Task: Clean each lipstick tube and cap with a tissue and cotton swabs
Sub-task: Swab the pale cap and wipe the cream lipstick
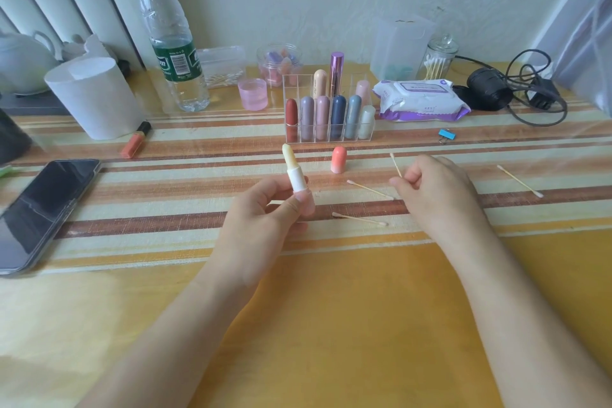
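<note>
While the left hand (265, 209) grips the uncapped lipstick tube (295, 175) by its pink base, the pale yellow stick stands up and leans a touch away and to the left, tip pointing toward the clear organiser (328, 116) at the back. The right hand (430, 185) is pinched shut on a cotton swab (395, 165), its free end angled up and leftward, so swab tip and lipstick sit near each other, a stretch of striped cloth between them. That's the line to watch: the tube lies to the left of the swab hand, roughly level with it, long axis close to upright, so I'd guess the swab has to travel left and meet the tube side-on around the white collar. The orange cap (338, 160) stands on the table (331, 308) between the two hands, just beyond them, not yet cleaned as far as I can tell. Three spare swabs lie flat on the cloth: two between the hands (370, 189) (359, 219), one off to the right (520, 181). The wipes pack (420, 101) waits behind, well out of the way.
</note>
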